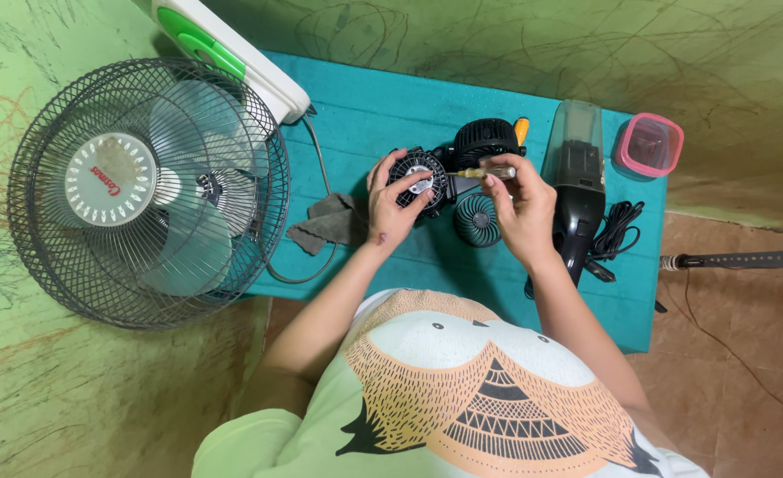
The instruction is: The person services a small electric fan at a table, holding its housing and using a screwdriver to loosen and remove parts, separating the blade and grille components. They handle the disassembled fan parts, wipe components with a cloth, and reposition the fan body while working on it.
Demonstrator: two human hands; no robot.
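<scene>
We see the big grey fan (144, 190) blocking the left edge of the teal mat (391, 106); grey cloth (325, 221) beside it. Right side crowded: black hand vacuum (579, 177), coiled cord (617, 228), pink-lidded box (650, 144). Open mat at the far middle and along the near edge

Bright, even light; soft shadows; sharp focus; slight wide-angle bending at edges

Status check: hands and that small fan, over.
Left hand grips small black fan. Right hand holds screwdriver at its side. Teal fan lies beside, touching nothing.
</scene>
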